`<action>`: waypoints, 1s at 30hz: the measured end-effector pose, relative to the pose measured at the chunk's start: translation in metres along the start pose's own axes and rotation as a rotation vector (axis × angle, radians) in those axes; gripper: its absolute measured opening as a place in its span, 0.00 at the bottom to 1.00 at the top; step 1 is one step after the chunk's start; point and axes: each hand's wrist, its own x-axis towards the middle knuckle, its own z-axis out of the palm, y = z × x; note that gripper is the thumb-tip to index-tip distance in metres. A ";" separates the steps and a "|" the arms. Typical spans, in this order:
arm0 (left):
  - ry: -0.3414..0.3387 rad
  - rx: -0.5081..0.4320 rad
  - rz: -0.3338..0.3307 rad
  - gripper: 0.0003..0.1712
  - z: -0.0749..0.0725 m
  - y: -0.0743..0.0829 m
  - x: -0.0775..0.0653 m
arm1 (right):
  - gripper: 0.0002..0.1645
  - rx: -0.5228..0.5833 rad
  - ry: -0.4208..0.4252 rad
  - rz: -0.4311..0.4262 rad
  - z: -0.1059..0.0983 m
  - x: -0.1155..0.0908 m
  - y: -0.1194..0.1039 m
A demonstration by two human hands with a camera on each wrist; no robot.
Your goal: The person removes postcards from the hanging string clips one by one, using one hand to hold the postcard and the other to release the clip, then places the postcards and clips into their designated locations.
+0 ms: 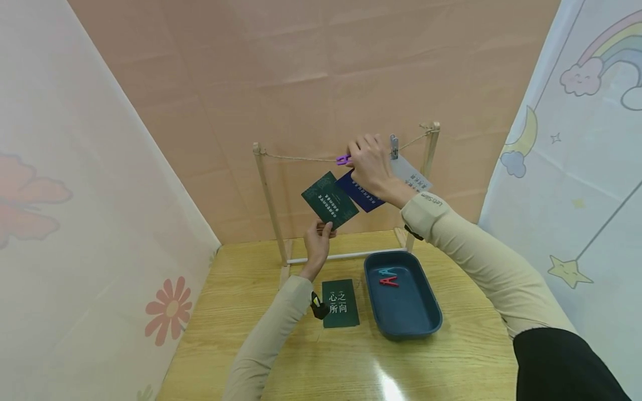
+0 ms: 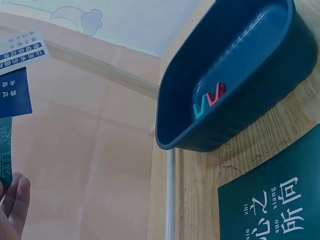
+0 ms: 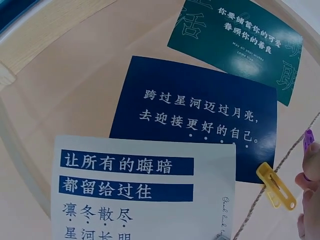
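Note:
My left hand (image 1: 317, 245) pinches a dark green card (image 1: 329, 200) by its lower edge, holding it tilted below the twine (image 1: 301, 159). At the twine, my right hand (image 1: 371, 164) grips a purple clothespin (image 1: 343, 160), whose end pokes out past the fingers. Beside the green card a navy card (image 1: 358, 192) hangs from a yellow clothespin (image 3: 276, 185), which the right hand hides in the head view. Farther right, a white card (image 1: 411, 175) hangs under a grey clothespin (image 1: 394, 147).
A wooden frame (image 1: 271, 206) carries the twine, with a white rod (image 1: 346, 255) along its base. On the table stands a dark blue tub (image 1: 413, 312) holding a teal clothespin (image 1: 387, 272) and a red clothespin (image 1: 389, 281). Left of it lies another green card (image 1: 341, 317).

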 end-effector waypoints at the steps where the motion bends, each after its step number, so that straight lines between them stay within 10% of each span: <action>1: -0.003 -0.001 -0.003 0.08 0.000 0.000 0.000 | 0.07 0.000 0.004 -0.001 0.000 -0.001 0.000; 30: -0.035 -0.012 -0.007 0.11 -0.008 -0.006 -0.004 | 0.07 -0.013 0.013 -0.069 0.007 -0.013 0.005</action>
